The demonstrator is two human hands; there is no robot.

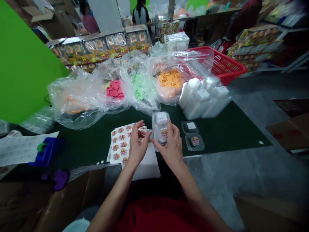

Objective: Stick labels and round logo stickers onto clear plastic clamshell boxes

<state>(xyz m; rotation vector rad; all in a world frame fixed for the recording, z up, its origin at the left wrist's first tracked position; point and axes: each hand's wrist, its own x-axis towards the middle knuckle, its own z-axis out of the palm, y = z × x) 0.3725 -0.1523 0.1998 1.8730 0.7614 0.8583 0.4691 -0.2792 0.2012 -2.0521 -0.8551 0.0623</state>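
Right hand (pixel 171 141) grips a clear plastic container (pixel 161 126) bearing a burger sticker, held upright just above the dark table (pixel 229 132). Left hand (pixel 138 141), fingers pinched together, apparently on a small sticker; view blurred. Sticker sheet (pixel 119 141) lies beneath the left hand. A second labelled container (pixel 195 141) lies right of the hands.

wall (pixel 21 64): bright green, left | floor (pixel 253 174): grey, likely concrete | table (pixel 231 132): dark green top

Clear bags of pink discs (pixel 114 90), green discs (pixel 139 86) and orange discs (pixel 169 79) along the worktop's (pixel 229 129) far edge; red basket (pixel 223 66) at its far right corner; blue dispenser (pixel 47 150) near its left edge.
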